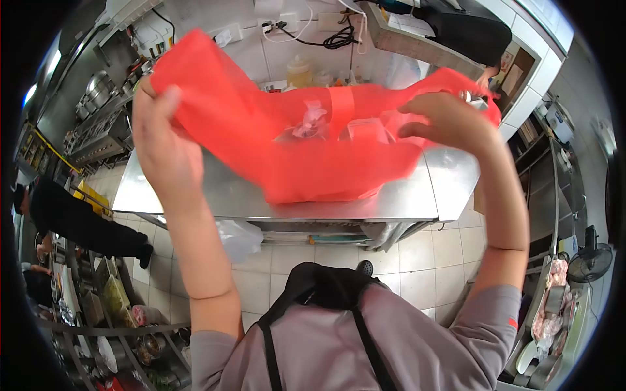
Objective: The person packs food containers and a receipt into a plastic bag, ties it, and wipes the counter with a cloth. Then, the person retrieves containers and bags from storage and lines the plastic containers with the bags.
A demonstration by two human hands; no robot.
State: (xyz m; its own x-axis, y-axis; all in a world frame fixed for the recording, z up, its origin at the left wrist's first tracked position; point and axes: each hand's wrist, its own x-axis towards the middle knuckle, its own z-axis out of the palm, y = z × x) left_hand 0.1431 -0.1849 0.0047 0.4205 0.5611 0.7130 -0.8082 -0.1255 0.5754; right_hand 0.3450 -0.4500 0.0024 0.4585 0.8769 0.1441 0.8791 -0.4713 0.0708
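A thin red plastic bag is spread wide over the steel counter, partly blurred by motion. My left hand grips its raised left handle, thumb in front and the other fingers hidden behind the plastic. At the bag's right side, my right hand has its fingers curved and apart, overlapping the red plastic without a visible pinch. Inside the bag's mouth sit a small knotted pouch and a box-like container, both tinted red by the plastic.
The steel counter has a shelf below, where a white plastic bag hangs. Yellowish bottles and a cable are at the back wall. A person in black stands at left. A fan is at right.
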